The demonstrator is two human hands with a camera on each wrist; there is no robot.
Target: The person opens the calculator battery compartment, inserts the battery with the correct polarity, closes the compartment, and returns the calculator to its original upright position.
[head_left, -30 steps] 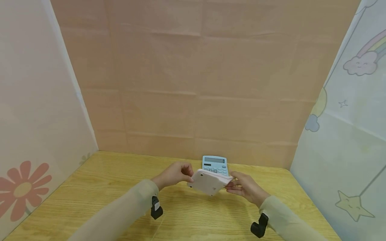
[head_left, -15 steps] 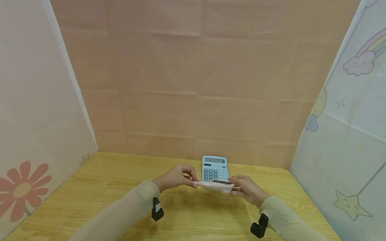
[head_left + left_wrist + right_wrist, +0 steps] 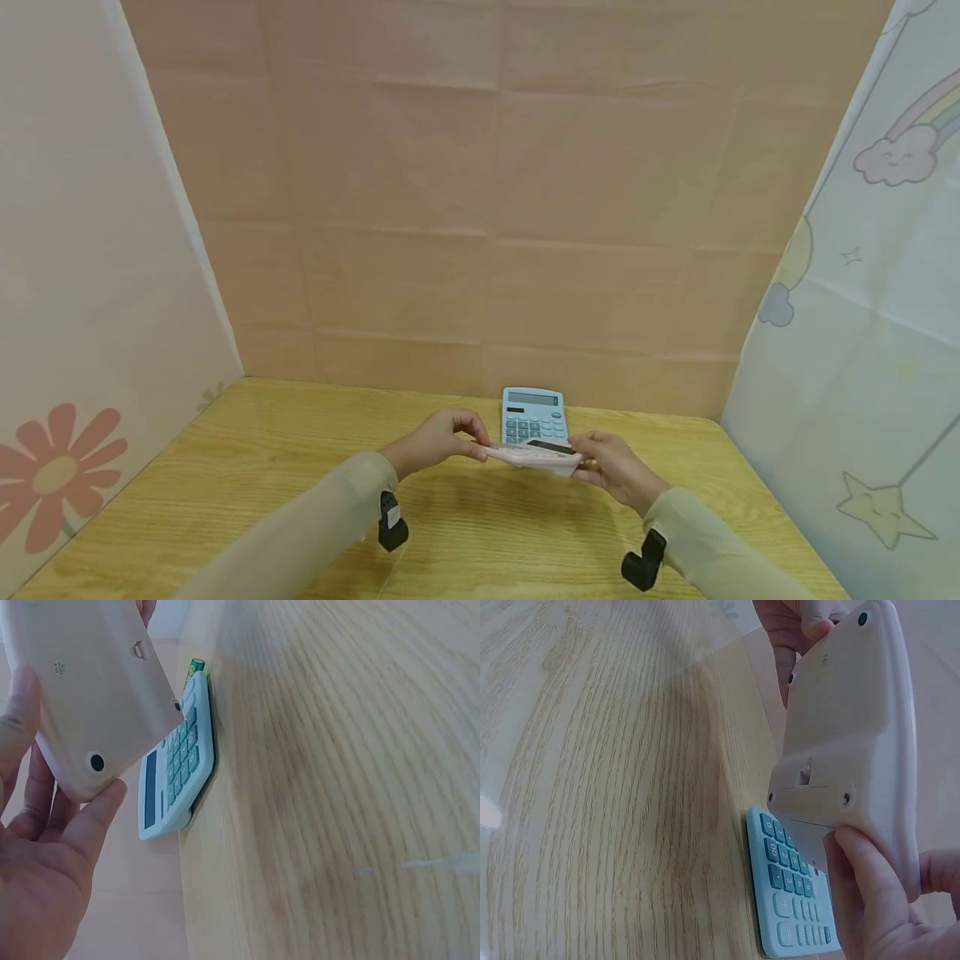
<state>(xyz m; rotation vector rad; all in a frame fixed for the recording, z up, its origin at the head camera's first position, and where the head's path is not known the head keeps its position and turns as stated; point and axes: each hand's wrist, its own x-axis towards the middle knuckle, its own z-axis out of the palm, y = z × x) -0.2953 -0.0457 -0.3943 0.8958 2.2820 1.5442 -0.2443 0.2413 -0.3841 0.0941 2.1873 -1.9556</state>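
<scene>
Pink calculator [image 3: 534,457]: held above the table, between both hands and in front of the blue calculator; pale smooth plastic, rounded corners, wedge-shaped, thicker at its display end.
Left hand [image 3: 441,440]: partly closed, thumb and fingers pinching the thinner end.
Right hand [image 3: 611,468]: fingers bent, gripping the thicker end with digits on both faces.
Blue calculator [image 3: 534,417]: lies on the table near the back wall; square raised keys, teal beside paler ones.
Table [image 3: 337,437]: yellowish, with streaky wood grain.
Back wall [image 3: 480,208]: peach sheeting, creased in a grid.
Head view only: the pink calculator's dark display and keys, seen nearly edge-on.
Wrist views: its underside, with dark round spots and a small recessed catch; a seam by the catch shows clearly from the right wrist.
Left wrist view only: a small green cylinder [image 3: 194,666] near the blue calculator.
</scene>
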